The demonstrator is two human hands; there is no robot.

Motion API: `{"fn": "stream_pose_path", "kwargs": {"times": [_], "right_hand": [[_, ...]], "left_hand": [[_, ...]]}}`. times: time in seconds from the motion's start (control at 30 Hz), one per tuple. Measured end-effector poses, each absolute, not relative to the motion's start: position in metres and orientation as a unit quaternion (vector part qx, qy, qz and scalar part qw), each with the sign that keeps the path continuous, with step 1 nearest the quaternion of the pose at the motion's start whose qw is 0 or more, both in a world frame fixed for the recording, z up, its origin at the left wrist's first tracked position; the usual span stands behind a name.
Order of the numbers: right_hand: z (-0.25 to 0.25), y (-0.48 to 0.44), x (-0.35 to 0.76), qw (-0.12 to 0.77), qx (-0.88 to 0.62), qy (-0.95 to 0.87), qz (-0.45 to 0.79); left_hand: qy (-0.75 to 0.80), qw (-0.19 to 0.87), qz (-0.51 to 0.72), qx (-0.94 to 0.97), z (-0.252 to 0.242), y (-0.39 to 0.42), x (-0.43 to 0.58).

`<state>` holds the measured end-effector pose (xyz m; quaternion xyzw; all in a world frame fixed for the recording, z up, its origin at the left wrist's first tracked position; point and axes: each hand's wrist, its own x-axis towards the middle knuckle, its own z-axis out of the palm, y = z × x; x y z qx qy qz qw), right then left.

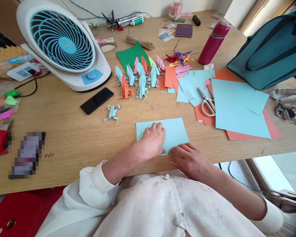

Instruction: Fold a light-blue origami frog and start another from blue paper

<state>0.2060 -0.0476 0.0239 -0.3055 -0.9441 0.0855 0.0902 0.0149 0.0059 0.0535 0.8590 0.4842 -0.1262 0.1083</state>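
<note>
A light blue sheet of paper (176,130) lies on the desk close in front of me. It looks like a rectangle with straight edges; my hands hide part of it. My left hand (153,138) rests on top of the sheet, fingers curled and pressing it down. At its near right edge, my right hand (187,157) has its fingers bent on the paper, with the thumb hidden. Left of the sheet sits a light blue paper frog (111,113). Beyond stand several folded paper figures, among them an orange one (125,88) and a blue one (142,87).
White-handled scissors (208,107) lie on loose blue and orange paper at right, beside a large blue sheet (236,108). A fan (93,70) and black phone (97,100) are at left. A red bottle (212,46) and teal bag (263,52) stand back right.
</note>
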Motion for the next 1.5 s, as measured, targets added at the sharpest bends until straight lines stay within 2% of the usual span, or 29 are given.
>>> {"fn": "stream_pose_path", "kwargs": {"times": [0.3,0.53,0.9,1.1,1.5], "right_hand": [[0.029,-0.04,0.237,0.086,-0.31,-0.943,0.084],[0.037,-0.016,0.235,0.092,-0.368,-0.924,0.045],[0.008,0.015,0.221,0.104,-0.425,-0.898,0.052],[0.005,0.018,0.227,0.107,-0.426,-0.896,0.064],[0.01,0.018,0.24,0.075,-0.378,-0.919,0.088]], "left_hand": [[0.484,0.107,-0.129,0.859,0.055,0.007,0.014],[0.484,0.099,-0.117,0.861,0.052,0.007,0.013],[0.485,0.094,-0.117,0.862,0.056,0.006,0.013],[0.489,0.126,-0.125,0.854,0.057,0.009,0.016],[0.478,0.116,-0.114,0.863,0.053,0.008,0.021]]}}
